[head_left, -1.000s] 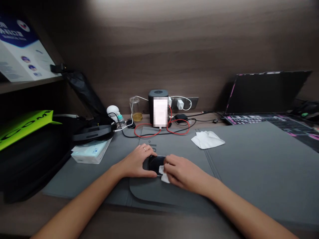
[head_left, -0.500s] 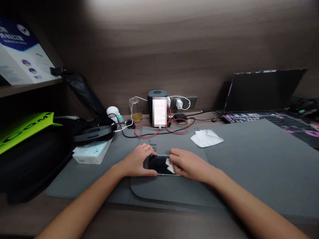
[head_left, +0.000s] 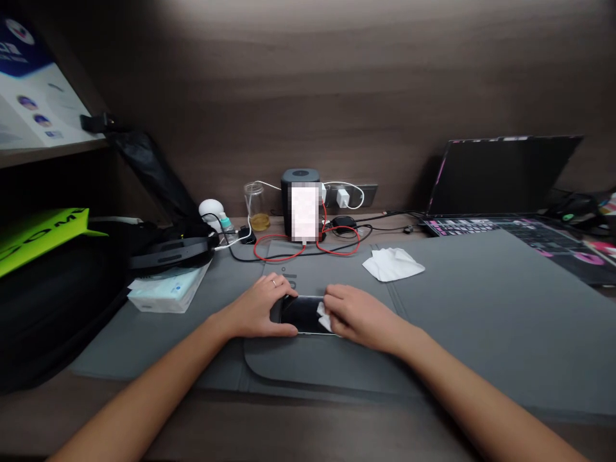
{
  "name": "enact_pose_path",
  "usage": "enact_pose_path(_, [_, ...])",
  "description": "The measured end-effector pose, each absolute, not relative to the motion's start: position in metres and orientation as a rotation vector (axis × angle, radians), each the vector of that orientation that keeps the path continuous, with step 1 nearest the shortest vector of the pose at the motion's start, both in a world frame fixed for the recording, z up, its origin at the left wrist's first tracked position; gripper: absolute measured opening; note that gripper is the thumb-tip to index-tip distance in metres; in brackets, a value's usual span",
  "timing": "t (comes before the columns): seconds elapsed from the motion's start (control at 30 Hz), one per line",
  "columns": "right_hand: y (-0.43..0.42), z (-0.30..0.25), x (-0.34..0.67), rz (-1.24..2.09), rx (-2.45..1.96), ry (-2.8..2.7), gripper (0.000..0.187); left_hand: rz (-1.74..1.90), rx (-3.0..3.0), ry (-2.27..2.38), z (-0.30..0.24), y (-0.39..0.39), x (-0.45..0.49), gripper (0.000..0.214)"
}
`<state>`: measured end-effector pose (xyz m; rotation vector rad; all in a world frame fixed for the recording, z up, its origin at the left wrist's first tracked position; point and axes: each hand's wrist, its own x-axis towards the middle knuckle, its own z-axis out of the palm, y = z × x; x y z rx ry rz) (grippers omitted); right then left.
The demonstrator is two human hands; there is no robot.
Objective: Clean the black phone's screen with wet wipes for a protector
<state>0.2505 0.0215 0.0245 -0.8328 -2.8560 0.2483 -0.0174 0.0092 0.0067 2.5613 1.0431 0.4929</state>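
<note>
A smartphone [head_left: 303, 314] with a dark screen lies flat on the grey mat [head_left: 462, 321]. My left hand [head_left: 262, 307] grips its left end, thumb along the near edge and fingers at the far edge; a ring shows on one finger. My right hand [head_left: 359, 316] is closed round a white tissue [head_left: 324, 316] and presses it against the right part of the screen. The phone's right end is hidden under that hand. Behind my right hand, another crumpled white tissue [head_left: 393, 264] rests on the mat.
A pack of tissues [head_left: 166, 292] and a black bag [head_left: 72, 308] are at the left. At the back stand a glass jar [head_left: 257, 208], a dark cylinder [head_left: 301, 174] with a blurred-out screen before it, and red cables [head_left: 262, 256]. An open laptop [head_left: 505, 179] is at the right.
The view has shifted slightly, so everything sits a little further left. Both hands keep their hold on the phone and tissue, with hardly any movement over the screen.
</note>
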Motion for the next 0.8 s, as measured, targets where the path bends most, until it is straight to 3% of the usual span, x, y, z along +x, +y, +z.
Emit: enact_pose_path(0.8, [0.0229, 0.0240, 0.2485, 0.185, -0.808, -2.875, 0.006, 0.482, 2.552, 1.062, 0.0057, 0.0099, -0.0184, 0.056])
